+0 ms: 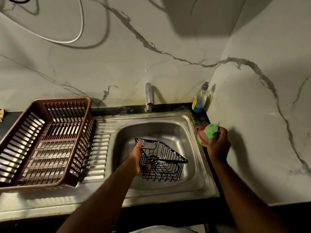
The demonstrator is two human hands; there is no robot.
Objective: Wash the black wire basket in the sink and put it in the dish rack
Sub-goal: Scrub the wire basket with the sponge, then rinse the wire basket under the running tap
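The black wire basket [161, 161] is tilted inside the steel sink [195, 167], over the drain. My left hand [138, 157] grips its left rim, fingers curled through the wires. My right hand [218, 142] is at the sink's right edge and holds a green scrub pad [211, 130] over a small red-rimmed soap tub [202, 137]. The brown plastic dish rack [45, 140] stands empty on the drainboard to the left of the sink.
A chrome tap [149, 96] rises behind the sink, no water visible from it. A dish soap bottle [200, 100] stands in the back right corner. Marble walls close in behind and on the right. A white cable [80, 22] hangs on the back wall.
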